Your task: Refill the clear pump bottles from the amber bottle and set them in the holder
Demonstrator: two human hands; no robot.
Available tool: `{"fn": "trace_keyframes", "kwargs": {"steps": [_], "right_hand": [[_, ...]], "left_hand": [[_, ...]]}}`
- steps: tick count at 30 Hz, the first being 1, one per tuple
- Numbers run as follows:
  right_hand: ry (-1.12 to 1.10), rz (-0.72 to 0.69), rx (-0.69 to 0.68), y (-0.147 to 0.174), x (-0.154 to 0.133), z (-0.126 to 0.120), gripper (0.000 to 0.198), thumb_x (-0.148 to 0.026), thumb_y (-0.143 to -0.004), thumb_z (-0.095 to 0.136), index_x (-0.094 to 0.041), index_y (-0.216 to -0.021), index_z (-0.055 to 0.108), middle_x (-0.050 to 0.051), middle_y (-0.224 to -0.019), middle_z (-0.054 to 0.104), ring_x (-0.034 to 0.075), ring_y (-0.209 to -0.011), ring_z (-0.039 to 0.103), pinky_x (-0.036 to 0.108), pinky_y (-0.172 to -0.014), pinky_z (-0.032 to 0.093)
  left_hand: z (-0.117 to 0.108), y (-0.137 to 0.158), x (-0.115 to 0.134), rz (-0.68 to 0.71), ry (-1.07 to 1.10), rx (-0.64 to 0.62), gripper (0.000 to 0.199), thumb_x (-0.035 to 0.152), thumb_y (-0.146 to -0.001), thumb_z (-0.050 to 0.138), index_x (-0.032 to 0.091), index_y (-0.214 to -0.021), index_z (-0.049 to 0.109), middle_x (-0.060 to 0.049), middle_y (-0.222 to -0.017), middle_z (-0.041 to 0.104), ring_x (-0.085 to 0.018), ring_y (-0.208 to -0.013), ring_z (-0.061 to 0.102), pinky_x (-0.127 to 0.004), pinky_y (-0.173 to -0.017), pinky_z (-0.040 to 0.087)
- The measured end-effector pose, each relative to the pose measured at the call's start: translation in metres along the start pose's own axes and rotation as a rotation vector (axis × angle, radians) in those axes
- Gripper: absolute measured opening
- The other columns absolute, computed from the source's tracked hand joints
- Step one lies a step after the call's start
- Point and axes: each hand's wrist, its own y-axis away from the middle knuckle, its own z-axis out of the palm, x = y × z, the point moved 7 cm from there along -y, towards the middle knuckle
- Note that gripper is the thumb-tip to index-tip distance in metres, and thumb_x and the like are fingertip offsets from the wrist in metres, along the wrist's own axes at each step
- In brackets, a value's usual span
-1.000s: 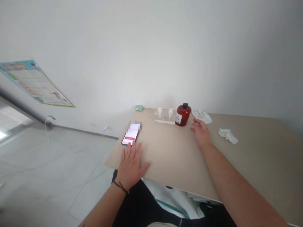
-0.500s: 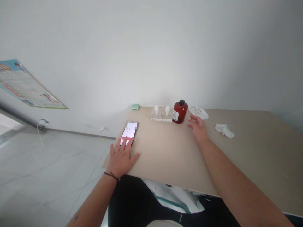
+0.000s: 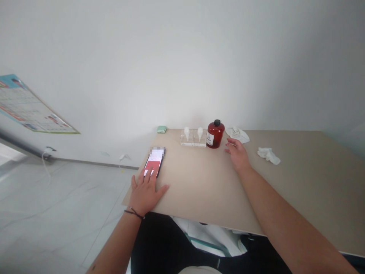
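My left hand (image 3: 145, 192) lies with fingers spread over the lower part of a phone (image 3: 154, 163), one fingertip on its lit screen, where a red block shows. On the table's right side of the middle, my right hand (image 3: 237, 153) rests with fingers loosely parted and nothing in them. Just left of its fingertips stands a dark red bottle (image 3: 216, 134) with a black cap and a white label. Beside the bottle is a clear two-part holder (image 3: 193, 143) with two white, rounded pieces sticking up from it.
A small green box (image 3: 161, 129) sits at the table's back left corner. Two crumpled white cloths or tissues lie on the right, one behind my right hand (image 3: 238, 134), one farther right (image 3: 268, 155). The table (image 3: 199, 182) meets the wall; a poster (image 3: 34, 108) hangs left.
The red area on the phone screen has grown from a thin bar to a larger block. Both hands hold nearly the same places; the view has shifted slightly.
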Motion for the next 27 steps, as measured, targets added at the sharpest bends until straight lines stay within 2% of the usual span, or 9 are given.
{"fn": "trace_keyframes", "kwargs": {"steps": [7,15,27], "right_hand": [[0.001,0.018,0.009,0.0015,-0.0026,0.0007,0.039,-0.047,-0.078,0.065,-0.024,-0.11,0.067,0.006,-0.105,0.068,0.023,-0.093,0.065,0.044,-0.087,0.056],[0.019,-0.019,-0.009,-0.0017,0.0007,0.0009,0.042,-0.052,-0.079,0.062,-0.025,-0.111,0.067,0.006,-0.106,0.069,0.023,-0.093,0.065,0.043,-0.083,0.057],[0.016,-0.003,-0.007,-0.0023,0.0037,0.0004,0.042,-0.05,-0.079,0.061,-0.026,-0.113,0.066,0.006,-0.112,0.068,0.024,-0.096,0.065,0.042,-0.082,0.057]], "left_hand": [[-0.0005,0.0006,0.0008,0.001,-0.008,0.01,0.08,0.066,-0.09,0.046,0.019,-0.153,0.035,-0.014,-0.161,0.036,-0.04,-0.15,0.027,-0.068,-0.119,0.013],[-0.0009,0.0018,0.0011,0.0,-0.005,0.019,0.078,0.065,-0.09,0.047,0.02,-0.153,0.035,-0.014,-0.16,0.037,-0.039,-0.149,0.028,-0.068,-0.12,0.012],[0.0011,0.0017,0.0,-0.001,-0.005,0.028,0.079,0.067,-0.089,0.046,0.021,-0.153,0.035,-0.014,-0.16,0.036,-0.039,-0.15,0.028,-0.069,-0.119,0.015]]}}
